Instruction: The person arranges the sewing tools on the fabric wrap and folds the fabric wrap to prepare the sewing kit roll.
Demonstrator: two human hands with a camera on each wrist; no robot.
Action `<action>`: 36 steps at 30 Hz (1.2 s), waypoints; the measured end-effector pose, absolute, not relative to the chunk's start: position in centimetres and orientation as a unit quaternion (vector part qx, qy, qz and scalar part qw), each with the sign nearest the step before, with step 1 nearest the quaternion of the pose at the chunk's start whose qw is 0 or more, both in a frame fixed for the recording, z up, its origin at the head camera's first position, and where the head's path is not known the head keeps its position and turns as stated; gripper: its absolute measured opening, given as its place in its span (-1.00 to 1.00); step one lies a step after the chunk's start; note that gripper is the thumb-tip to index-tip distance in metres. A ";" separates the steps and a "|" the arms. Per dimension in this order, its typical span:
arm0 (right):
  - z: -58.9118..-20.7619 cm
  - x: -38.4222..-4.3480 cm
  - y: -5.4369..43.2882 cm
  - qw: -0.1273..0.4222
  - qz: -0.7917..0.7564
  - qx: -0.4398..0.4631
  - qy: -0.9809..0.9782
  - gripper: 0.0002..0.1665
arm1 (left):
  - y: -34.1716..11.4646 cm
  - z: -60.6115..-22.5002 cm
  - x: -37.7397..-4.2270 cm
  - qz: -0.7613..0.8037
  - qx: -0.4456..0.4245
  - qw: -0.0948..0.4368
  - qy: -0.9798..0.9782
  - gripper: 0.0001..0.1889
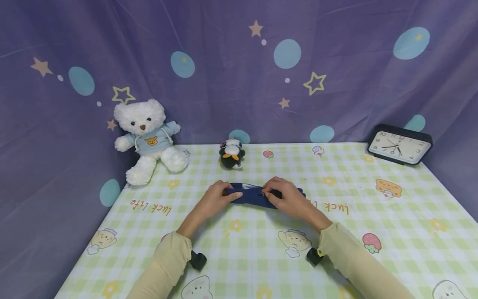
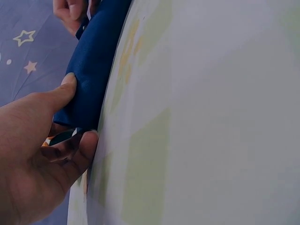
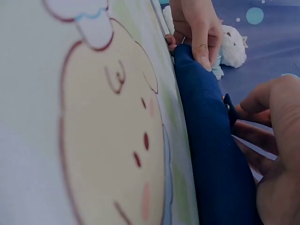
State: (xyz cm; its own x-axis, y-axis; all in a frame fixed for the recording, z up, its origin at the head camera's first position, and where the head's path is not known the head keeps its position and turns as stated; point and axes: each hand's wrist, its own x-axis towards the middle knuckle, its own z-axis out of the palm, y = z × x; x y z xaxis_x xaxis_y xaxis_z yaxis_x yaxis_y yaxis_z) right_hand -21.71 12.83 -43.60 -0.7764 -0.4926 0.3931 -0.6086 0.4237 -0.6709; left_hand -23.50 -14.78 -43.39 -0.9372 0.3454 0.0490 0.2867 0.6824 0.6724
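A long navy-blue fabric pouch [image 1: 255, 198] lies across the table in front of both hands, a whitish strip showing along its upper side. My left hand [image 1: 216, 199] grips its left end, the thumb [image 2: 69, 84] pressed on the near face and the other fingers behind and below. Right of the pouch's middle, my right hand [image 1: 289, 198] pinches a small dark tab [image 3: 229, 108] at the upper edge between thumb and fingers. In the right wrist view the pouch's smooth near face [image 3: 206, 126] shows. Its far side is mostly hidden.
A green-checked cloth [image 1: 354, 257] covers the table. Behind the pouch lies a penguin toy [image 1: 231, 153]; a white teddy bear [image 1: 149, 141] sits at the back left and a black-framed clock [image 1: 399, 144] stands at the back right. A purple curtain [image 1: 231, 99] hangs behind.
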 end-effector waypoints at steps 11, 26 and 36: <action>-44.2 -22.0 13.4 0.174 0.305 0.450 -0.821 -0.84 | -14.8 -43.4 -23.6 0.358 0.172 0.048 0.916 -0.67; -45.1 -22.9 13.5 0.199 0.280 0.454 -0.822 -0.86 | -12.5 -42.5 -22.6 0.208 0.267 -0.049 0.940 -0.56; -45.2 -23.0 13.3 0.222 0.280 0.440 -0.824 -0.85 | -10.0 -42.7 -23.3 0.211 0.270 -0.026 0.939 -0.67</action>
